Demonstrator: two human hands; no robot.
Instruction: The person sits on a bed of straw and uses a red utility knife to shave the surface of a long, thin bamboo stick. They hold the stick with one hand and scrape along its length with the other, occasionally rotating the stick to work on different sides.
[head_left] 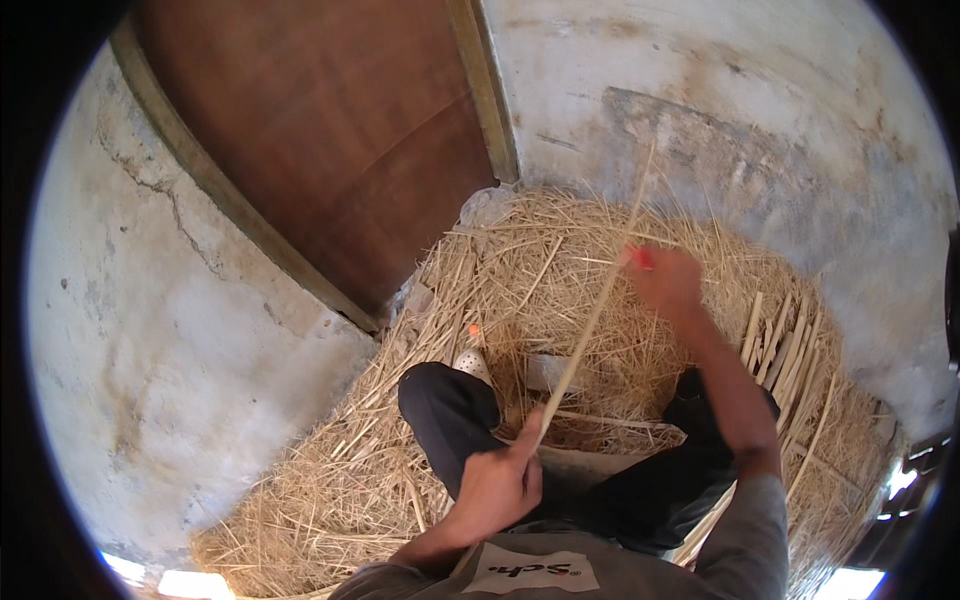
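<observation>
The left hand [497, 490] is holding a long pale strip [587, 333] over the straw [500, 275]; the right hand's [668, 280] fingers are gripping something red [640, 258] beside it, their hold on the strip unclear. It is probably being light, springy, splintery, safest held near its ends. Its long axis is slanting up-right, pointing wallward.

Stained pale walls [840, 60]; brown door [320, 110], wooden frame [222, 214]; straw litter [320, 490] underfoot; light [195, 585] at lower edges.
</observation>
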